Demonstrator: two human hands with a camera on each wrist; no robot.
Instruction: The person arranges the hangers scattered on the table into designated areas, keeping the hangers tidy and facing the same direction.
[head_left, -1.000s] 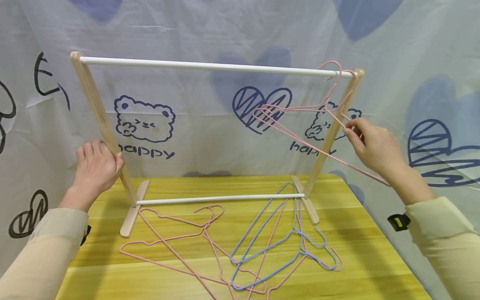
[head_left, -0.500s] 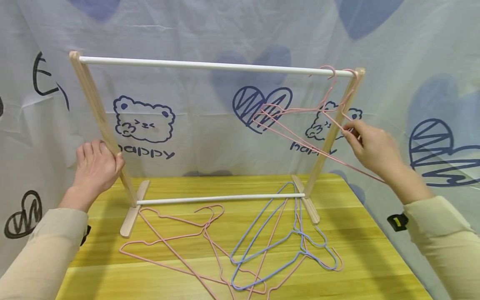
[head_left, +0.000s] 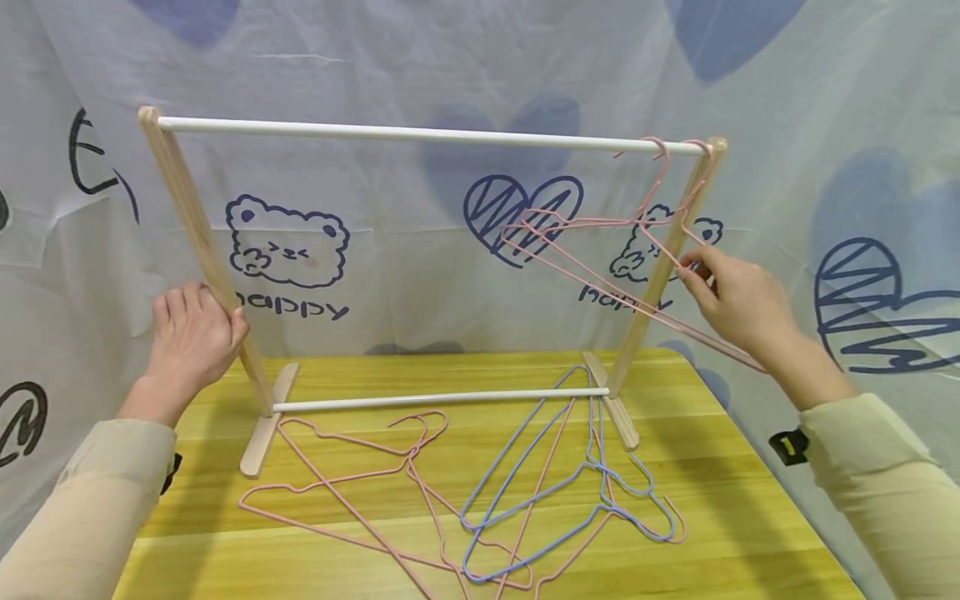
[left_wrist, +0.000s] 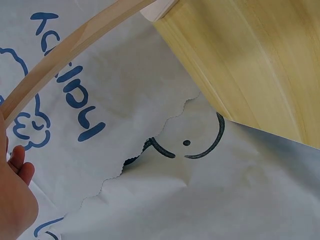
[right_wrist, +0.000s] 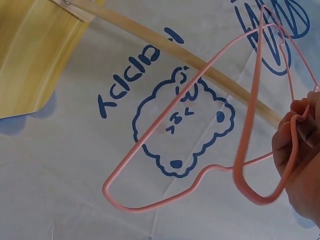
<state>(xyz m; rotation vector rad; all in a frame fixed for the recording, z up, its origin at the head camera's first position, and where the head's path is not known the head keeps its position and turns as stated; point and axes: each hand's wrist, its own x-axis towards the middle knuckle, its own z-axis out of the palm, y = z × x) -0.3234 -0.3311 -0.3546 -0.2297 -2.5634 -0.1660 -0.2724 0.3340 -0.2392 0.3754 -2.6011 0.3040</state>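
Observation:
A small clothes rack with wooden posts and a white top rod (head_left: 405,132) stands on the table. My left hand (head_left: 193,333) grips its left wooden post (head_left: 193,221), with the thumb on the near side. My right hand (head_left: 742,300) pinches the shoulder of a pink wire hanger (head_left: 652,197), whose hook lies over the top rod near its right end. Close to it, a second pink hanger (head_left: 698,185) hangs by the right post (head_left: 660,283). In the right wrist view, my fingers (right_wrist: 295,135) bend around the pink wire (right_wrist: 242,160).
Several pink hangers (head_left: 337,477) lie overlapping on the yellow wood-grain table (head_left: 712,500). Blue hangers (head_left: 525,498) lie on top of pink wire at the right, partly under the lower white rod (head_left: 442,398). A printed cloth (head_left: 405,275) hangs behind and at both sides.
The pink hanger's hook has come down from above the top rod to rest on it, and my right hand has shifted slightly left and down. My left hand stays on the post.

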